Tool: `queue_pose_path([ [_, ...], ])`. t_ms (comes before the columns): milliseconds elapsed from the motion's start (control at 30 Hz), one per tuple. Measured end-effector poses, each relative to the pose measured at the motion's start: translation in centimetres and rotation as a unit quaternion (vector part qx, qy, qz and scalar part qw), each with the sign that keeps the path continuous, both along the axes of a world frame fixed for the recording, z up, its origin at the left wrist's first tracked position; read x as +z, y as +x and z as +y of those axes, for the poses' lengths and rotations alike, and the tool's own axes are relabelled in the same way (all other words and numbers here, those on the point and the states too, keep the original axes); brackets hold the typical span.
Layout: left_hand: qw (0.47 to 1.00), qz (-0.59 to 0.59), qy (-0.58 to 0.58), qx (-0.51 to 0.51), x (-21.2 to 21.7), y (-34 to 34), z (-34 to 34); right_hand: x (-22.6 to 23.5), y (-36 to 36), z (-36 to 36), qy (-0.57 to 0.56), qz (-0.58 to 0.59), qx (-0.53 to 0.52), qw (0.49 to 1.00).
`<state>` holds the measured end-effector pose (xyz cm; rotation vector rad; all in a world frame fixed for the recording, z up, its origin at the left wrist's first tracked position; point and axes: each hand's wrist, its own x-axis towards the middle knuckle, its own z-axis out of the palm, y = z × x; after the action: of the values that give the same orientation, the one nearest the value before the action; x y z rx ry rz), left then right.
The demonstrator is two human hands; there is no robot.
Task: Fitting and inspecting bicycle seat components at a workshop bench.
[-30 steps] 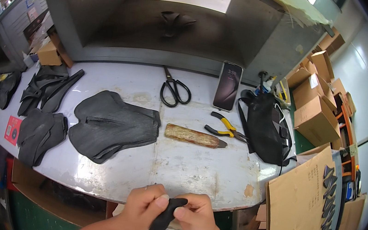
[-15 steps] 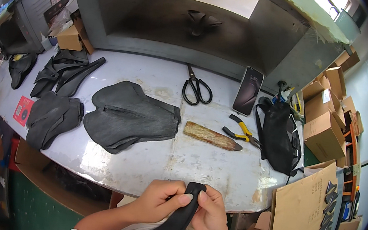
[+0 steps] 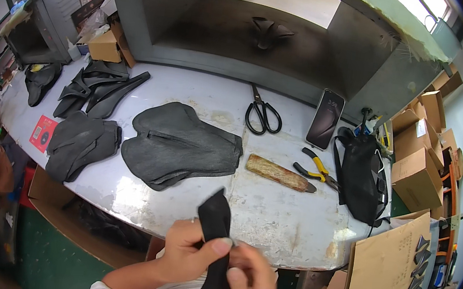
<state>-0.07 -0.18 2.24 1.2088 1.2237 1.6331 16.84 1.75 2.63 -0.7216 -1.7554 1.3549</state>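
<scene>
Just off the table's front edge, my left hand point(image 3: 192, 249) is closed around a black bicycle saddle cover point(image 3: 216, 217), thumb pressed on its face. The cover is soft-looking and stands lengthwise, its pointed end upward and its lower end hanging between my hands. Beside it, my right hand point(image 3: 252, 279) has curled fingers at the cover's right edge; it is slightly blurred, and its fingertips are partly hidden. Beyond my hands lies a stack of flat black saddle-shaped pieces point(image 3: 181, 147). To its right is a worn wooden-handled tool point(image 3: 279, 172) with a short dark tip.
Black-handled scissors point(image 3: 262, 116), yellow-and-black pliers point(image 3: 320, 169), a propped phone point(image 3: 325, 119) and a black bag point(image 3: 359, 176) lie beyond. Left are more folded black pieces point(image 3: 82, 147) and black saddles point(image 3: 101, 89). A grey metal booth point(image 3: 241, 67) stands behind; cardboard point(image 3: 381, 275) stands right.
The saddle cover has been turned and raised, its pointed end now up over the table edge. My right hand has moved from its top down to its right edge. The view has shifted slightly left.
</scene>
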Motion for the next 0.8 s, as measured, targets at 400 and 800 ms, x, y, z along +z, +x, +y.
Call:
queue_pose_path([
  [400, 0.995, 0.033, -0.089, -0.029, 0.9, -0.9, 0.6, -0.3, 0.2, 0.2, -0.123, 0.019, 0.051, 0.991],
  [800, 0.817, -0.351, -0.350, -0.295, -3.4, 3.3, -3.7, 1.5, 1.0, 4.3, 0.064, -0.097, 0.055, 0.992],
])
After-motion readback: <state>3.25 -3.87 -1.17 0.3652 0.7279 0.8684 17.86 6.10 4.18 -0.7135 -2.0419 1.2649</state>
